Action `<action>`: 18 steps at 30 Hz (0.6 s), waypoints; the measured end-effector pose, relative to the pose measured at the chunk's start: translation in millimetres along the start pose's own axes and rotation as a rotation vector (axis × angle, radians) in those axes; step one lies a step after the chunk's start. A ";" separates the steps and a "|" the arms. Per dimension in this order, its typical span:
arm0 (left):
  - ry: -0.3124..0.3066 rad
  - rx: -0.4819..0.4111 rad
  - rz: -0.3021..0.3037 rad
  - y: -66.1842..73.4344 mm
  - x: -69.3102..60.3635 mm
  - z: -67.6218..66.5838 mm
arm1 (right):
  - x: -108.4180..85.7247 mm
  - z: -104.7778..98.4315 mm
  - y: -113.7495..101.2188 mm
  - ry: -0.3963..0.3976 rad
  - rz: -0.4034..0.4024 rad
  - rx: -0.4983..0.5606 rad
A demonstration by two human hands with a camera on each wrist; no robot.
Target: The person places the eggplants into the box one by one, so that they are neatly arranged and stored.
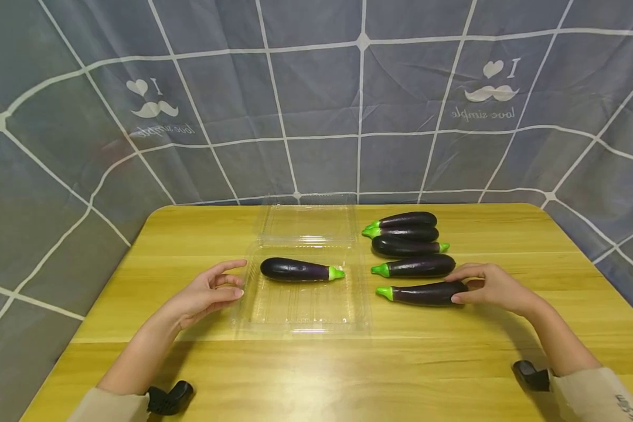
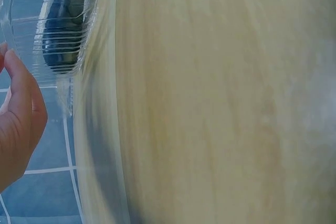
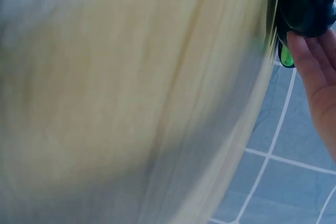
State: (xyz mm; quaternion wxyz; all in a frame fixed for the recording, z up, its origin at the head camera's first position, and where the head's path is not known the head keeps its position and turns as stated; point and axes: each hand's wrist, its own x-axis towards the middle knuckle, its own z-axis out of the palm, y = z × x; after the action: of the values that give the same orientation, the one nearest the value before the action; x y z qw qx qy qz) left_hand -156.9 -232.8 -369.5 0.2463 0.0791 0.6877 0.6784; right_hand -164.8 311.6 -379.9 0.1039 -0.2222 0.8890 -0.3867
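An open clear plastic container (image 1: 306, 310) holds one eggplant (image 1: 295, 270), lying sideways with its green stem to the right. My left hand (image 1: 206, 293) is at the container's left edge, fingers loosely bent; the left wrist view shows the fingertips by the clear wall, with the eggplant (image 2: 65, 30) seen through it. On the right, my right hand (image 1: 493, 288) has thumb and fingers round the blunt end of the nearest eggplant (image 1: 422, 294), which lies on the table. In the right wrist view, fingers (image 3: 310, 59) touch a dark eggplant end (image 3: 304, 3).
Behind the gripped eggplant lie several more, the closest of them (image 1: 422, 266) just beyond it. The container's lid (image 1: 310, 220) lies folded back towards the grey curtain (image 1: 322, 105) behind the wooden table (image 1: 295, 375). Black wrist devices are by both sleeves.
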 end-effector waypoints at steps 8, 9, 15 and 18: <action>0.014 0.006 -0.009 0.1 -0.1 0.9 | 1.7 0.2 -2.7 0.004 -0.027 -0.003; 0.013 0.008 -0.008 0.2 -0.4 0.9 | 1.8 -0.2 -3.5 0.009 -0.030 -0.004; 0.006 0.001 -0.003 2.9 -2.1 1.6 | 1.4 -3.9 -10.2 0.033 -0.021 -0.017; 0.007 -0.009 -0.005 3.6 -2.8 2.2 | 1.9 -5.5 -13.1 0.045 -0.005 -0.034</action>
State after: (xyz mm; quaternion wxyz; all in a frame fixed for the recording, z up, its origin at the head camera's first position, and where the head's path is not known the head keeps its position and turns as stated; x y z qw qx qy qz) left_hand -154.3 -231.8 -365.2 0.2460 0.0740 0.6856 0.6812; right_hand -164.3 306.3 -366.6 0.0791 -0.2176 0.8970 -0.3765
